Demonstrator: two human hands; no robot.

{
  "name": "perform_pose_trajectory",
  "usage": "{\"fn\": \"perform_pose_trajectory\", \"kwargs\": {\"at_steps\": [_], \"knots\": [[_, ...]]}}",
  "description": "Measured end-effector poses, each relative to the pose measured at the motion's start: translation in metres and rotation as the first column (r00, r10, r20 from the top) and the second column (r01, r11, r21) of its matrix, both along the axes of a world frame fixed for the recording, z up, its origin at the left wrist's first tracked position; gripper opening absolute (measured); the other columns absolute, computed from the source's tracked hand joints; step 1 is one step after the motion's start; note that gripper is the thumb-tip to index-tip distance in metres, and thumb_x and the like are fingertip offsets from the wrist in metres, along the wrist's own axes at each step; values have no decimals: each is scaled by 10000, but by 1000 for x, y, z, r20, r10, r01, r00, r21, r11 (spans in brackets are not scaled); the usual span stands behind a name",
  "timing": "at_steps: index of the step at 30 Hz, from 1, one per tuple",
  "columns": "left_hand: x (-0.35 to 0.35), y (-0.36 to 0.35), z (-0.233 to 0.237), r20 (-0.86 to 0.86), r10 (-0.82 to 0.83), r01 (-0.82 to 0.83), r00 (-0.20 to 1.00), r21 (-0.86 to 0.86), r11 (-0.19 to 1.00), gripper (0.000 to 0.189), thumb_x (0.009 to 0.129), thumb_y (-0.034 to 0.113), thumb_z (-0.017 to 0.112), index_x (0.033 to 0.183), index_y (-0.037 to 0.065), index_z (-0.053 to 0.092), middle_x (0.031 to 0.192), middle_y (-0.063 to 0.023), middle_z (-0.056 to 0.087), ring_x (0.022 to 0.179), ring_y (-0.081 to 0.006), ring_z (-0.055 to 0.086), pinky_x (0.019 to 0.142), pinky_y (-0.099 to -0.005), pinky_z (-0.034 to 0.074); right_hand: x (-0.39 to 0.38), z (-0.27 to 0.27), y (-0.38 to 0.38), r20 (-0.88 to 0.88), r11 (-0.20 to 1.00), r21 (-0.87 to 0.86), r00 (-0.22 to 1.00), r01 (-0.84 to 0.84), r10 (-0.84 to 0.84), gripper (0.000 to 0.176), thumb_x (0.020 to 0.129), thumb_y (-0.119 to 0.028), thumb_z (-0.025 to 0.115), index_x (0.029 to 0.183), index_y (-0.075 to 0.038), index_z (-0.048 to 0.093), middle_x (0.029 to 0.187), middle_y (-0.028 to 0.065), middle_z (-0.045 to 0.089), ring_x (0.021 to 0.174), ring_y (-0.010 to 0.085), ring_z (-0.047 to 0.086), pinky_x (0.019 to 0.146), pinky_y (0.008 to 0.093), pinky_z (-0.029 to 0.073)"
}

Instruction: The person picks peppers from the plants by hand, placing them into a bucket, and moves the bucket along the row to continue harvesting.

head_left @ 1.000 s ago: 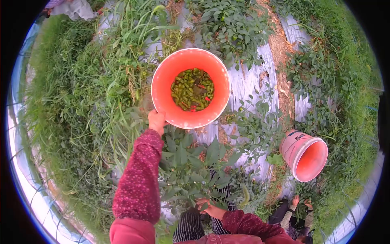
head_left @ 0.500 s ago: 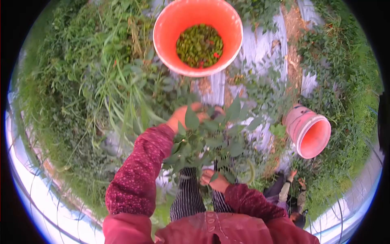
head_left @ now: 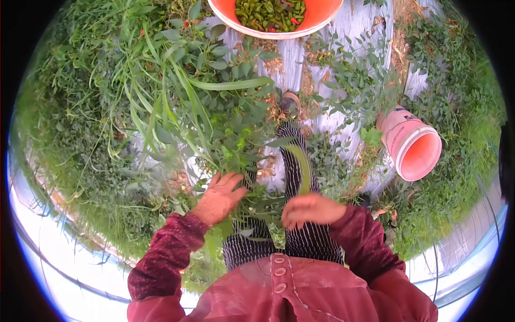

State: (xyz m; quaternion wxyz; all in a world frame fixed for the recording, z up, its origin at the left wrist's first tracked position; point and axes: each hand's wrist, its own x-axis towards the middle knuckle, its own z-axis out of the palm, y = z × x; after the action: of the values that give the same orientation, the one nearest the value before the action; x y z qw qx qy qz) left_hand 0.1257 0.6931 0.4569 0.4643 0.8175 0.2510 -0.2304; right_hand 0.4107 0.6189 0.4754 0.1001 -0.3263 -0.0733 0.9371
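My left hand (head_left: 221, 199) lies over the green leaves of a plant (head_left: 238, 155) in front of my left leg, its fingers stretched out and slightly apart. My right hand (head_left: 312, 209) is above my right thigh, near a long pale green blade of grass (head_left: 303, 166). Its fingers bend downward and are smeared by motion, so whether they hold anything cannot be made out. At the top, an orange-red bucket (head_left: 276, 29) with a white rim holds many green peppers (head_left: 268, 13) and a few red ones.
A pinkish-red bucket (head_left: 409, 142) lies tipped on its side to the right. Pale plastic sheeting (head_left: 289, 67) covers strips of ground between plants. Tall grass (head_left: 155, 91) grows on the left. My shoe (head_left: 290, 103) rests ahead. Part of another person (head_left: 394, 217) shows at lower right.
My left hand has drawn back toward me from the far side of the plant. My right hand has moved up and right, out of the leaves. The pepper bucket sits higher in view.
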Motion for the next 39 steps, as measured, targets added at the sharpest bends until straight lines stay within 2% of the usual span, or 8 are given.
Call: {"fn": "perform_pose_trajectory", "kwargs": {"at_steps": [8,12,18,20,23,30,36,39], "knots": [[-57,6,1,-83,38,-36,996,22,999,328,721,111,625,1046,97,582,1243,-130,488,1180,-325,444,987,-489,350,-5,-86,33,441,984,77,880,159,-177,192,929,-170,468,963,-23,586,763,30,617,659,98,592,574,230,475],[-54,3,1,-94,46,-46,995,6,999,341,728,120,602,1067,105,568,1266,-110,475,1220,-308,412,1017,-476,326,-67,-153,44,663,713,602,722,-359,-196,286,870,-160,520,1120,-27,558,902,104,638,886,282,618,774,352,494],[-50,4,-1,-70,83,-82,994,22,996,351,703,124,612,1051,98,570,1233,-133,484,1167,-315,449,996,-482,345,-141,-201,63,788,442,609,563,-658,-249,300,815,-169,570,1100,-77,582,1165,104,561,1103,290,517,954,405,378],[-51,3,-1,-49,113,-111,992,42,993,352,698,105,658,1040,88,574,1201,-138,499,1126,-325,486,968,-490,371,-145,-198,74,830,422,452,544,-786,124,312,802,-192,568,1096,-90,588,1149,108,570,1089,291,525,956,420,367],[-52,1,-2,-35,129,-127,991,57,990,349,697,99,662,1034,85,574,1182,-139,506,1099,-327,503,957,-491,382,-141,-189,78,875,381,383,462,-842,142,295,797,-223,552,1050,-82,606,1112,116,587,1051,284,544,906,429,399],[-50,2,-9,8,177,-178,984,44,983,346,711,127,622,1051,85,574,1159,-143,528,1091,-311,513,945,-445,400,-127,-169,69,844,581,342,513,-739,156,291,783,-277,531,910,-34,629,920,167,627,903,330,590,795,438,455],[-48,-2,-7,110,252,-263,961,96,960,358,638,69,679,983,66,583,1087,-147,565,959,-327,569,807,-420,472,-114,-160,21,671,931,315,737,-184,-81,251,799,-241,533,958,-57,595,866,153,629,867,336,597,802,423,458],[-48,-4,-8,70,264,-269,962,68,961,346,694,105,654,1029,75,574,1113,-141,547,1027,-310,543,875,-423,434,-119,-140,14,638,776,519,766,-359,-73,301,788,-148,541,1086,-114,569,1000,140,608,910,316,591,800,395,474]]}}
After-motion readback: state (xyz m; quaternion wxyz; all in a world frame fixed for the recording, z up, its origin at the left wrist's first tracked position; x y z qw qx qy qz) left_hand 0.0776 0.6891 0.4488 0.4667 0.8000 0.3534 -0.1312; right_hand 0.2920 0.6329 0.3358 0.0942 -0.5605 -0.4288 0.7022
